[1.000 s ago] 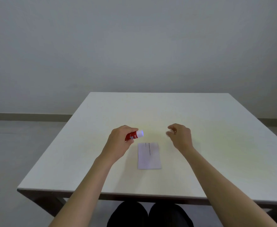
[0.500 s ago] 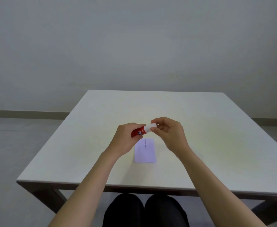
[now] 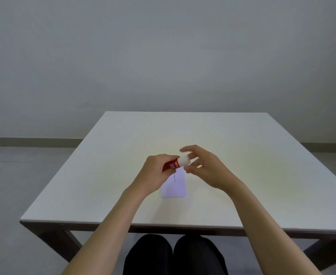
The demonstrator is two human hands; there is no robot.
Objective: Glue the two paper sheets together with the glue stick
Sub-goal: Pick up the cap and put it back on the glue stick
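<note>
You are holding the glue stick [image 3: 175, 164] raised between both hands, your left hand [image 3: 156, 171] gripping its red body. Your right hand [image 3: 203, 169], fingers spread, is touching the white cap [image 3: 184, 161]. The paper [image 3: 175, 185] is lying on the counter [image 3: 111, 175] directly beneath both hands.

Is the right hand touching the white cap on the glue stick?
Touching. The head view shows right hand fingers against the glue stick's white cap.
</note>
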